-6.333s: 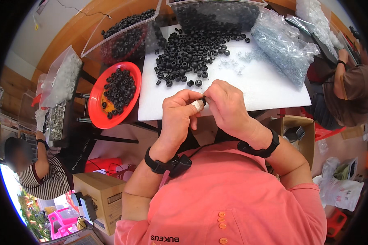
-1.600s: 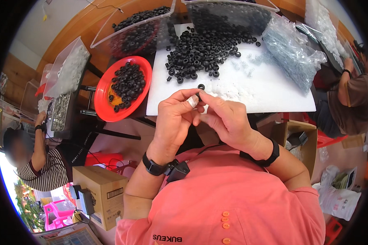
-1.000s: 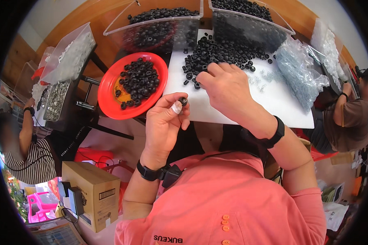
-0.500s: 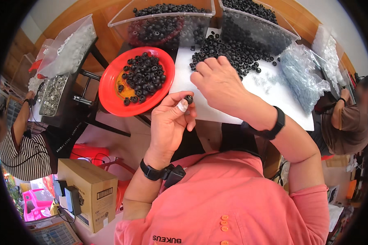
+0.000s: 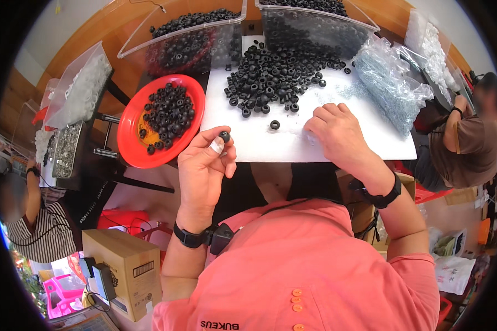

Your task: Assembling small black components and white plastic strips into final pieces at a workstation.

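My left hand (image 5: 201, 165) is pinched on a small black bead-like part (image 5: 224, 136) with a hole, held beside the red plate's right rim; its thumb has a white wrap. My right hand (image 5: 339, 135) rests low on the white sheet (image 5: 270, 149), fingers curled down. Something small and clear shows at its fingertips, too indistinct to name. One loose black part (image 5: 275, 125) lies between my hands. Beyond it spreads a pile of black parts (image 5: 276, 77). The red plate (image 5: 128, 149) on the left holds many more of them.
Two clear bins, left (image 5: 226, 55) and right (image 5: 315, 36), stand behind the pile with black parts. A bag of bluish, clear pieces (image 5: 389, 94) lies at right. A cardboard box (image 5: 121, 270) stands at lower left. Co-workers sit on either side, one in stripes (image 5: 44, 234), one in brown (image 5: 469, 149).
My right hand has come off the black pile, moving right and nearer to me onto the white sheet. My left hand keeps its pinch on the black part. The whole view has shifted.
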Motion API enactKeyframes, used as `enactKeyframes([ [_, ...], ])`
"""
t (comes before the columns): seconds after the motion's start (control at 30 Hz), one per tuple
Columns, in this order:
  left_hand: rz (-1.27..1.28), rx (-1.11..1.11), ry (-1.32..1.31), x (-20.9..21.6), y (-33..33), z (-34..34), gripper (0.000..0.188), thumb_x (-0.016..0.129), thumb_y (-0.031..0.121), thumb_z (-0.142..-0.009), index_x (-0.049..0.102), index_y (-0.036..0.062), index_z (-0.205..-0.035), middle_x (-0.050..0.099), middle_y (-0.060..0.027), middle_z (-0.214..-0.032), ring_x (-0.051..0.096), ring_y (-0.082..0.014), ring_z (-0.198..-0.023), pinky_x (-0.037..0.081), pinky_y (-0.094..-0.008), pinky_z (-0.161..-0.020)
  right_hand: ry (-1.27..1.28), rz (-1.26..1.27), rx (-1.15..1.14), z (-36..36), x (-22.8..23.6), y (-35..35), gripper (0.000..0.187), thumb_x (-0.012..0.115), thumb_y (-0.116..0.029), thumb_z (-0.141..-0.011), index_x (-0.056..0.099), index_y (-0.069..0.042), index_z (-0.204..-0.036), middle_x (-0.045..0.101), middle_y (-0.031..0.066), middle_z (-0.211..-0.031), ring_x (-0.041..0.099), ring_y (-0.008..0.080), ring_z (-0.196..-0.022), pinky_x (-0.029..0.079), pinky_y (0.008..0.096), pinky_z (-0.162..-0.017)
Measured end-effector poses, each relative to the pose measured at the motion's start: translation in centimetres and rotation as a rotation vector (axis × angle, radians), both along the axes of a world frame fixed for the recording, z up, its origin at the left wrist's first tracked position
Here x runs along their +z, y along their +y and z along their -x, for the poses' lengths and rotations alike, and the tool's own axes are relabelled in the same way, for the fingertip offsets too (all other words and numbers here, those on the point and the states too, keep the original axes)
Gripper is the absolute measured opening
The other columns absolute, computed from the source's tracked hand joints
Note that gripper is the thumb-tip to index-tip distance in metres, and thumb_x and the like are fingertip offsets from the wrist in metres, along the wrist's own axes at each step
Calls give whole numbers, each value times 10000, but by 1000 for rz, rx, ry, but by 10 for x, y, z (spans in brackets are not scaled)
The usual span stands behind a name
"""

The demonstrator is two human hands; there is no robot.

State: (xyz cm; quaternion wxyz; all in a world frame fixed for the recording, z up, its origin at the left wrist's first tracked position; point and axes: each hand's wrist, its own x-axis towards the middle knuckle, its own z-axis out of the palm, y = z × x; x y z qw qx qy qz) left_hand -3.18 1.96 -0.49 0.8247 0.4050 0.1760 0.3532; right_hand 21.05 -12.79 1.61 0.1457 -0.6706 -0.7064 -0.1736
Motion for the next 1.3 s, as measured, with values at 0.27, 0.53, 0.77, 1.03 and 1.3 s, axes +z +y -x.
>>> enactKeyframes([
  [0.27,-31,-51,-5,14,-9,-22,269,581,42,-962,611,-76,-1203,652,-125,-957,620,-169,-777,458,-259,-524,-15,-181,-198,11,-17,-3,69,653,-72,-715,595,-68,-752,573,84,-803,567,272,-812,410,395,-711],
  [0.53,5,-200,51,5,-24,-56,257,611,66,-961,624,-72,-1178,657,-134,-962,624,-179,-781,470,-253,-528,51,-260,-214,12,-24,-4,83,662,-70,-707,594,-64,-755,552,84,-809,554,274,-819,399,402,-700],
  [0.77,-16,-176,65,4,-32,-55,233,594,3,-956,629,-81,-1171,675,-156,-961,641,-163,-747,499,-249,-526,459,-315,-79,15,-16,1,136,705,-24,-711,609,-65,-798,584,80,-802,585,247,-757,428,373,-675],
  [1.03,-52,-142,106,3,-35,-57,223,616,3,-947,641,-81,-1152,678,-142,-945,637,-153,-726,497,-244,-526,1125,-288,216,29,0,13,90,697,-20,-849,633,-2,-910,620,79,-832,632,176,-767,485,296,-673],
  [1.3,-37,-124,79,0,-35,-57,196,624,-4,-939,646,-78,-1119,678,-141,-937,638,-160,-717,493,-253,-521,1543,-119,253,37,-3,19,64,683,-33,-878,653,16,-906,683,65,-848,649,112,-787,507,251,-708],
])
